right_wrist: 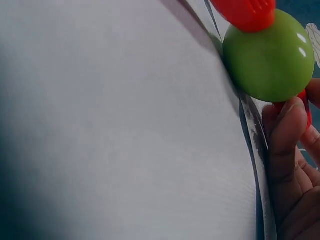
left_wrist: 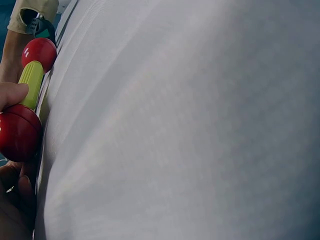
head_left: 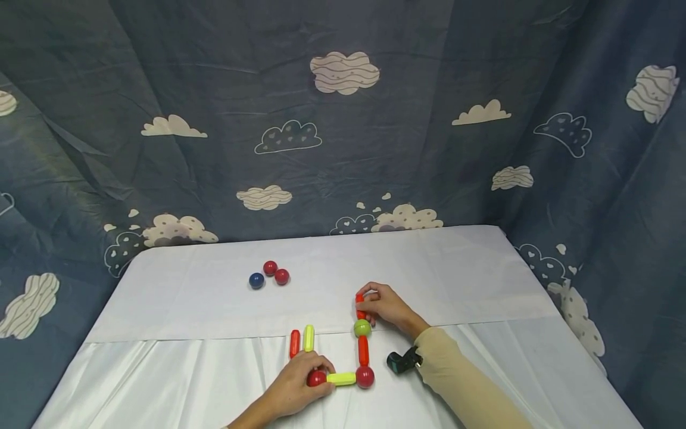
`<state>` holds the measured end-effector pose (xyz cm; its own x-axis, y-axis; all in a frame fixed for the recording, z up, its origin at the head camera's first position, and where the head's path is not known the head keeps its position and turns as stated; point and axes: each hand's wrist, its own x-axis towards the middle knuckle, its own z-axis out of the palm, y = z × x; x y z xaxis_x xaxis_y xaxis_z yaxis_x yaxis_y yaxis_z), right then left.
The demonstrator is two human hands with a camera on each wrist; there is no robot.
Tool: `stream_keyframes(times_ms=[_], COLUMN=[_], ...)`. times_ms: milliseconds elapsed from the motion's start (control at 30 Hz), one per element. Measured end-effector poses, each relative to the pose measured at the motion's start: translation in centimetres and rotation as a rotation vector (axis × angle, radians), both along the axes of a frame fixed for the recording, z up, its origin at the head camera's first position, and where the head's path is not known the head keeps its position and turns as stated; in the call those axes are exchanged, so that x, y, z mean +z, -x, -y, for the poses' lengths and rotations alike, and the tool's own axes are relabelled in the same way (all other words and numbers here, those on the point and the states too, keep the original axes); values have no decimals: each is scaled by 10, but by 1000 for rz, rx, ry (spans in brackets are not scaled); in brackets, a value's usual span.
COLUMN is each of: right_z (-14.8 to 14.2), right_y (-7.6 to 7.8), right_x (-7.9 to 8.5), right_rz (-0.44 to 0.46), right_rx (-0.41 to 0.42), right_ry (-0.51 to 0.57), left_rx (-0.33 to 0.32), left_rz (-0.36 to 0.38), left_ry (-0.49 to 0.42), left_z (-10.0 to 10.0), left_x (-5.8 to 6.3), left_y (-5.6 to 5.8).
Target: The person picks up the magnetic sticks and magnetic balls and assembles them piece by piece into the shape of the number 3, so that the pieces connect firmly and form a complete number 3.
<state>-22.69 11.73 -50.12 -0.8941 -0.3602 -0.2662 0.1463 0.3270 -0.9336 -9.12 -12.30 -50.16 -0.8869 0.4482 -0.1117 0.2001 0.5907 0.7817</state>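
On the white cloth lies a joined chain of balls and rods. My left hand [head_left: 296,384] grips the red ball [head_left: 317,378] at its near left end, the thumb by the yellow-green rod [head_left: 341,379]. That rod runs to a second red ball [head_left: 365,377], from which a red rod [head_left: 363,350] leads away to a green ball [head_left: 362,328]. Beyond the green ball, my right hand [head_left: 387,306] pinches another red rod [head_left: 360,306] between thumb and fingers. In the right wrist view the green ball [right_wrist: 270,57] touches both red rods.
Just past my left hand lie a loose red rod [head_left: 295,344] and a yellow-green rod [head_left: 308,338]. Farther back sit a blue ball [head_left: 256,280] and two red balls [head_left: 281,276]. A dark wrist camera [head_left: 402,361] hangs at my right sleeve. Cloud-patterned curtain [head_left: 343,149] stands behind.
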Motion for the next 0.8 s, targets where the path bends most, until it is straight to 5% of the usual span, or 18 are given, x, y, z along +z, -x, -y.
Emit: stream_keyframes(times_ms=[333,800], right_z=[0,20], right_y=[0,31], right_x=[7,32], right_rz=[-24,-137], right_rx=[18,41], right_ry=[-50,-223], left_rx=[3,3], left_rz=[-7,-36], left_ry=[-1,-14], left_z=[0,2], left_x=[1,-2], left_y=[-1,-1])
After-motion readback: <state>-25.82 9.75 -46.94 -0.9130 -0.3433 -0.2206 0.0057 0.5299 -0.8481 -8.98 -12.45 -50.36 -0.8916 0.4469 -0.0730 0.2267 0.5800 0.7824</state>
